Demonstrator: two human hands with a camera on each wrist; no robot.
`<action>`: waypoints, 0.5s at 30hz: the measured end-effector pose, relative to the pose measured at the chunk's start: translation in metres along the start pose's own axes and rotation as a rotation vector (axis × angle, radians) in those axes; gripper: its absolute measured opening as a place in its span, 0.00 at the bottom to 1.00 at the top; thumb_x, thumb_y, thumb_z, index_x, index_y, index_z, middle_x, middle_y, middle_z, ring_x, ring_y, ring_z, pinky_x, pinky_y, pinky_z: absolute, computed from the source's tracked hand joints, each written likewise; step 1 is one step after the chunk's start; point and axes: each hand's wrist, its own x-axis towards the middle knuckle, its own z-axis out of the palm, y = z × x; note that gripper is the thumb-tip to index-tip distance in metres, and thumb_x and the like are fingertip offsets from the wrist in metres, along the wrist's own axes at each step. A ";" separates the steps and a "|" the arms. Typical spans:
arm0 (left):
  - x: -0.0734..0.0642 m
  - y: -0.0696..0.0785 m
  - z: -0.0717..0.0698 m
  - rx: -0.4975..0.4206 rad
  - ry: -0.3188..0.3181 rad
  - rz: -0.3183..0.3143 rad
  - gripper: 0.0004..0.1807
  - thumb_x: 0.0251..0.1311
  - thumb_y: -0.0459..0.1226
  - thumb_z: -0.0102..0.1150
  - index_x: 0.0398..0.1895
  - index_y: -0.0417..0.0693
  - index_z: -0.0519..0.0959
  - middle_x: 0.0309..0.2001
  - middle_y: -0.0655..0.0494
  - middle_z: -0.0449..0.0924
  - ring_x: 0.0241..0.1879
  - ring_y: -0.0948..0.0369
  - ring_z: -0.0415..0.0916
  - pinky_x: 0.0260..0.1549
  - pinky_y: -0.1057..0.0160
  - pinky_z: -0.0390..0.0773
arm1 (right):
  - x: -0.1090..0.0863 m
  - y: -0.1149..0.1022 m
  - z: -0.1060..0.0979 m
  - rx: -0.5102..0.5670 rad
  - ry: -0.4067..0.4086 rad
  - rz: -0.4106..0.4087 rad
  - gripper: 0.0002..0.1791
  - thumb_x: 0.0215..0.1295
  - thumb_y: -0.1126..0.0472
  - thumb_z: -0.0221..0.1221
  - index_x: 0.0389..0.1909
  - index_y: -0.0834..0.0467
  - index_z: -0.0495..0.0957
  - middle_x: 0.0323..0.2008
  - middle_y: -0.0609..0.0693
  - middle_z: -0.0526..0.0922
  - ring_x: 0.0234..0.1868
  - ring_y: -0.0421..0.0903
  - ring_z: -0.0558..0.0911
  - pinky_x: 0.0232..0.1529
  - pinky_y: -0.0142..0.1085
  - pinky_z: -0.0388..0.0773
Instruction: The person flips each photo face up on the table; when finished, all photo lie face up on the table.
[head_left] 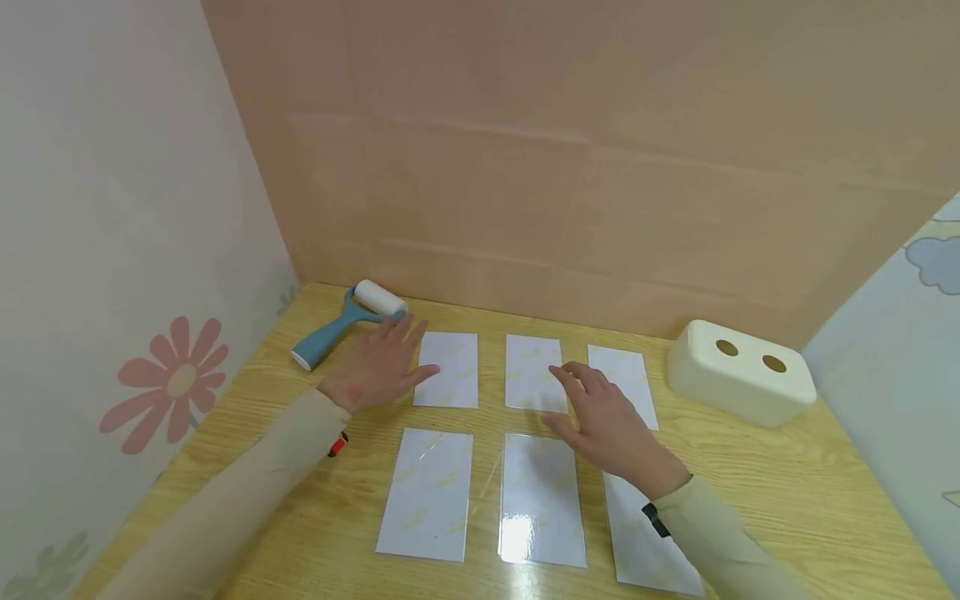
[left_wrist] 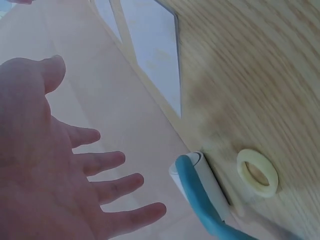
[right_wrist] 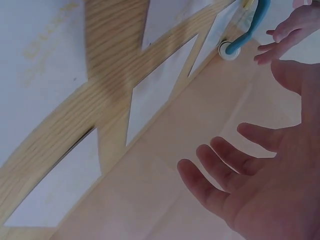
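Closest is the pale left sleeve, running up to the left hand; the right sleeve runs to the right hand and partly covers the near right card. Beyond both hands rises a brown paper backdrop, and beneath them spreads a wooden table. A white wall with a red flower stands off to the left hand's outer side. On the right hand's outer side, well apart from it, sits a cream box with two round holes. Six white cards lie flat in two rows between and below the hands. A blue-handled lint roller lies just past the left hand's fingertips. The left hand is spread wide, holding nothing; the right hand's fingers are loosely bent, also with nothing in them. Smallest, a cream ring lies near the roller, probably hidden from the head view by the left hand.
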 end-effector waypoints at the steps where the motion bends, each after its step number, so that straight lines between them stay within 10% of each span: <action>1: 0.002 0.001 0.001 0.004 0.003 0.003 0.43 0.74 0.61 0.43 0.80 0.41 0.53 0.77 0.36 0.51 0.74 0.35 0.51 0.66 0.34 0.57 | 0.002 -0.001 0.001 -0.002 -0.006 -0.001 0.38 0.67 0.45 0.64 0.69 0.64 0.68 0.60 0.62 0.73 0.57 0.61 0.75 0.52 0.56 0.74; 15: 0.026 -0.007 0.019 0.044 -0.075 -0.025 0.44 0.74 0.61 0.40 0.77 0.35 0.58 0.75 0.37 0.57 0.73 0.38 0.54 0.64 0.32 0.59 | 0.025 -0.017 0.020 -0.018 -0.101 -0.024 0.36 0.66 0.46 0.65 0.67 0.64 0.71 0.53 0.60 0.76 0.50 0.59 0.77 0.47 0.51 0.77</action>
